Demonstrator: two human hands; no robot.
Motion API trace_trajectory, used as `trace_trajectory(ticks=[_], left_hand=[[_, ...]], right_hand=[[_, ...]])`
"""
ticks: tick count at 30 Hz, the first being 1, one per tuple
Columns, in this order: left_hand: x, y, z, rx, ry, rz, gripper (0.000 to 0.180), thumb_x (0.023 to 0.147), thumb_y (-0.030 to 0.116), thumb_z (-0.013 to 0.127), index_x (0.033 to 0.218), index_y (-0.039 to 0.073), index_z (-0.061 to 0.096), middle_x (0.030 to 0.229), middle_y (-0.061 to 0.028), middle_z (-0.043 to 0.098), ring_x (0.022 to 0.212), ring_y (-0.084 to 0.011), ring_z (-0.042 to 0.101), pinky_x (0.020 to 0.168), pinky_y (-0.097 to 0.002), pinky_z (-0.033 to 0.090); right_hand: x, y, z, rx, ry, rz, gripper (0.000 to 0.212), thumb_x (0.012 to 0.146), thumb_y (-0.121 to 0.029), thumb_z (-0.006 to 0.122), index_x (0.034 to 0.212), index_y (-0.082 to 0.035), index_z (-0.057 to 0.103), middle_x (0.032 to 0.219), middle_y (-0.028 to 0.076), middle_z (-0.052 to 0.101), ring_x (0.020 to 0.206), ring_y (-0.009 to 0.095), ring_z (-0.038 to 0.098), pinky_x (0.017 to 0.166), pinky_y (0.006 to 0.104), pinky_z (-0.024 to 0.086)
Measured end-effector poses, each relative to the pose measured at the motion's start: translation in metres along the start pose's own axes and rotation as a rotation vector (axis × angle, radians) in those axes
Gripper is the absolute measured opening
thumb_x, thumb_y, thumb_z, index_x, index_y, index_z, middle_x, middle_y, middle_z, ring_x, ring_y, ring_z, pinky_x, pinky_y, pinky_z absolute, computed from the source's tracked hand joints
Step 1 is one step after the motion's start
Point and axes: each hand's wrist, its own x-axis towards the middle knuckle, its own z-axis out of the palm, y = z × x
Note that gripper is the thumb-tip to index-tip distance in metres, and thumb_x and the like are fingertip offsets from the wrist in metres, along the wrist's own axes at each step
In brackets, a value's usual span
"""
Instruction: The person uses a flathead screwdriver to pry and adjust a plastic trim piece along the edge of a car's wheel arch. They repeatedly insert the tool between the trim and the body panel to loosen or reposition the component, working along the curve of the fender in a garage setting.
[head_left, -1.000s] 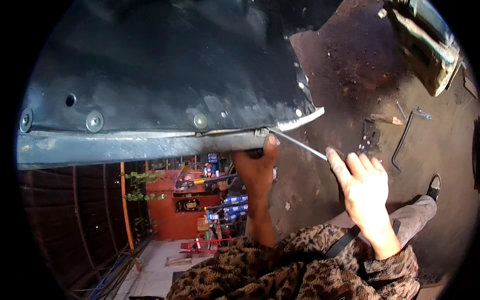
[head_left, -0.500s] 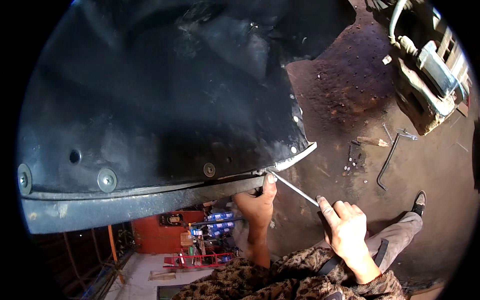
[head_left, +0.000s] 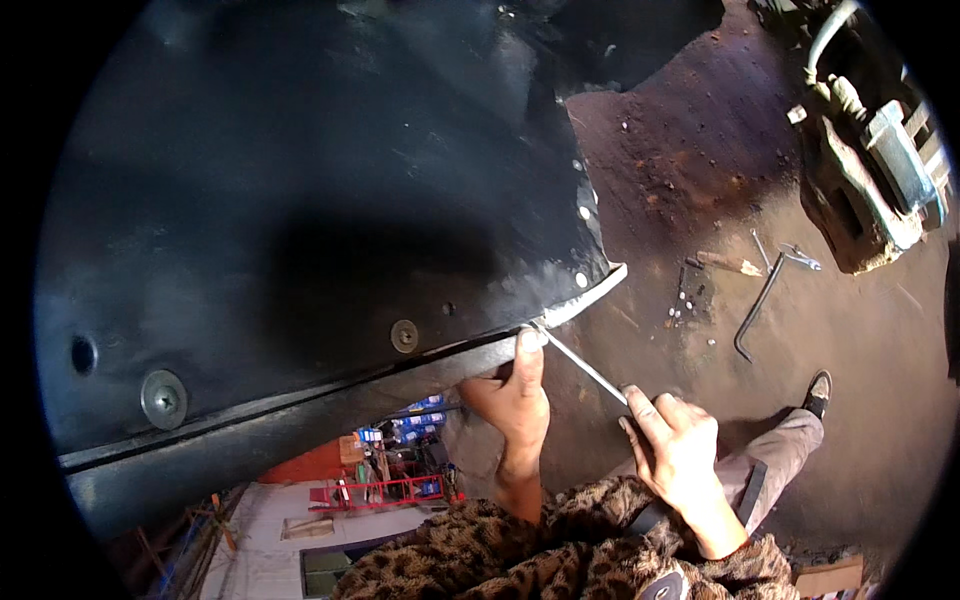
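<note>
My left hand (head_left: 517,398) grips the end of a long dark trim strip (head_left: 300,412), its thumb on the strip's edge and its other fingers underneath, partly hidden. My right hand (head_left: 678,440) is closed around a screwdriver (head_left: 588,365) with a thin bright shaft; the handle is hidden in the fist. The screwdriver's tip meets the seam beside my left thumb, between the strip and a large black panel (head_left: 330,170). A pale curved edge (head_left: 592,297) of the panel continues right of the tip. Round washered screws (head_left: 164,399) sit along the panel's lower border.
On the dirty floor at right lie a bent metal bar (head_left: 762,310), a piece of wood (head_left: 728,263) and some small white bits. A worn mechanical part with a hose (head_left: 860,200) stands at upper right. Below left are a red metal frame (head_left: 375,492) and blue bottles (head_left: 418,425).
My view has shifted, so the panel and strip look more tilted. Both hands keep their holds, and the screwdriver's tip stays at the seam by my left thumb.
</note>
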Motion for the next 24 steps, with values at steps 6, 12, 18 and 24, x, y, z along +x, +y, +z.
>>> trace_trajectory(ticks=[6,12,18,24], left_hand=[[0.000,0.003,-0.007,-0.077,-0.018,-0.025,0.035,0.077,0.019,0.072,0.096,-0.005,0.055,0.075,-0.0077,0.061,0.062,-0.0097,0.056,0.056,-0.0216,0.044],[0.001,0.010,-0.004,-0.076,-0.057,-0.053,0.032,0.078,0.017,0.071,0.095,-0.004,0.054,0.071,-0.0067,0.061,0.061,-0.0109,0.056,0.057,-0.0226,0.045],[-0.003,0.000,-0.013,-0.027,-0.079,-0.045,0.055,0.082,0.018,0.068,0.124,0.003,0.037,0.105,-0.0064,0.052,0.077,-0.0092,0.053,0.054,-0.0207,0.048],[0.000,-0.003,-0.014,-0.049,-0.112,0.109,0.045,0.082,0.018,0.068,0.114,0.004,0.039,0.084,-0.0044,0.055,0.057,-0.0086,0.048,0.043,-0.0223,0.037]], right_hand=[[0.021,0.006,-0.031,-0.232,-0.130,-0.125,0.043,0.071,-0.013,0.055,0.114,-0.005,0.060,0.066,0.003,0.041,0.058,0.018,0.050,0.053,0.0314,0.042],[0.029,0.018,-0.036,-0.271,-0.097,-0.198,0.043,0.070,-0.014,0.058,0.112,-0.007,0.061,0.066,0.002,0.042,0.059,0.017,0.050,0.055,0.0300,0.041],[0.024,0.041,0.026,-0.030,0.170,-0.225,0.034,0.076,-0.019,0.067,0.107,-0.009,0.063,0.062,0.001,0.038,0.051,0.015,0.043,0.049,0.0288,0.034],[0.027,0.045,0.062,0.103,0.260,-0.248,0.036,0.076,-0.019,0.067,0.109,-0.008,0.062,0.063,0.001,0.040,0.053,0.015,0.045,0.050,0.0286,0.035]])
